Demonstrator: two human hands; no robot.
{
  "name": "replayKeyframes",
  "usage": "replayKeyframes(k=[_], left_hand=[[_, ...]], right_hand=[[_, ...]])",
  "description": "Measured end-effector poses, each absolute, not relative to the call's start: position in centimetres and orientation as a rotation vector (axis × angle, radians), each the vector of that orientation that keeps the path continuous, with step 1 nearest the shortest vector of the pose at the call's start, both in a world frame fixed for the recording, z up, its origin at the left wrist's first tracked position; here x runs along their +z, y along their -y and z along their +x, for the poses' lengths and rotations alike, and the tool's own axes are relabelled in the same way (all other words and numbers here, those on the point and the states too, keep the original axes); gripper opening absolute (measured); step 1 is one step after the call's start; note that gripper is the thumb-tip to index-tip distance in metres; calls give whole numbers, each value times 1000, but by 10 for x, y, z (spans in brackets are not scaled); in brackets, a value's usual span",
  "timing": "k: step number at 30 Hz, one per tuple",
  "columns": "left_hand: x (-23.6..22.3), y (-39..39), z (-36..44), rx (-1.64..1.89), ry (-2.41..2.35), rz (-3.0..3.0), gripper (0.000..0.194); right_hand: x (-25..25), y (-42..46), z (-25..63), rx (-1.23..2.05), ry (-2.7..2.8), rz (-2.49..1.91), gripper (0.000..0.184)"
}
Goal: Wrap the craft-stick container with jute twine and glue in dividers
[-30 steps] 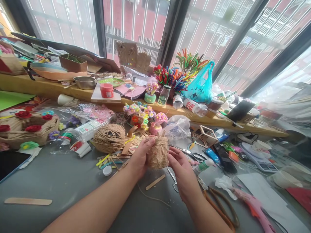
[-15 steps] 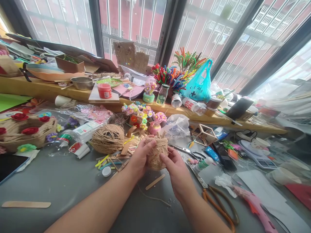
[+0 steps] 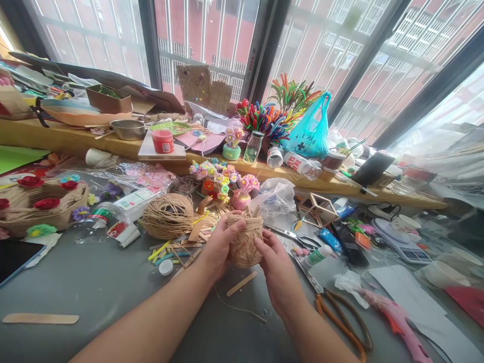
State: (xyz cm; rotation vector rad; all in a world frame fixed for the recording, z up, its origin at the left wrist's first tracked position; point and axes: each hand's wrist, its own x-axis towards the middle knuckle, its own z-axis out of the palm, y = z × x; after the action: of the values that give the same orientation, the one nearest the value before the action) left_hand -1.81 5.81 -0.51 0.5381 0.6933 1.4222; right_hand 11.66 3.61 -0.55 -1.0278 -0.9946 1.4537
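Observation:
Between my hands, above the grey table (image 3: 113,287), is a small twine-wrapped pot (image 3: 246,242) with rows of cord round its top and stubs sticking up from it. My left hand (image 3: 222,244) grips its left side, thumb across the front. My right hand (image 3: 275,257) holds the right side with thumb and fingertips. Below the pot lie a wooden craft stick (image 3: 242,284) and a thin loose strand of twine (image 3: 242,308). A ball of twine (image 3: 168,216) sits to the left of my left hand.
Large scissors (image 3: 344,317) and a pink glue gun (image 3: 397,320) lie at the right. Behind the pot stand small flower pots (image 3: 242,200) and a plastic bag (image 3: 278,199). At the left is a rose-trimmed twine basket (image 3: 56,217). A cluttered ledge (image 3: 212,164) runs below the window.
The pot has shifted very slightly in my hands, turning a little. My right thumb has moved a little to the right along its side.

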Motion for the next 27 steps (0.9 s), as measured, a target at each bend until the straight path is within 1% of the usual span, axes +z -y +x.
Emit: replayKeyframes(k=[4, 8, 13, 15, 17, 23, 27], left_hand=[[-5, -59, -19, 1427, -706, 539, 56], [-7, -62, -19, 1468, -742, 516, 58], [-8, -62, -16, 1470, -715, 488, 70], [-6, -60, -15, 1444, -624, 509, 69], [-4, -61, -15, 1441, -595, 551, 61], [-11, -73, -21, 1668, -994, 580, 43], [-18, -79, -23, 1687, -1031, 599, 41]], right_hand=[[-7, -36, 118, 1412, 1049, -1051, 53], [-9, -35, 117, 1435, 1068, -1017, 57], [-22, -38, 112, 1408, 1107, -1002, 83], [-29, -42, 114, 1392, 1035, -972, 82], [-35, -48, 119, 1419, 950, -913, 77], [-38, -55, 139, 1479, 788, -780, 73], [-37, -54, 140, 1516, 749, -720, 70]])
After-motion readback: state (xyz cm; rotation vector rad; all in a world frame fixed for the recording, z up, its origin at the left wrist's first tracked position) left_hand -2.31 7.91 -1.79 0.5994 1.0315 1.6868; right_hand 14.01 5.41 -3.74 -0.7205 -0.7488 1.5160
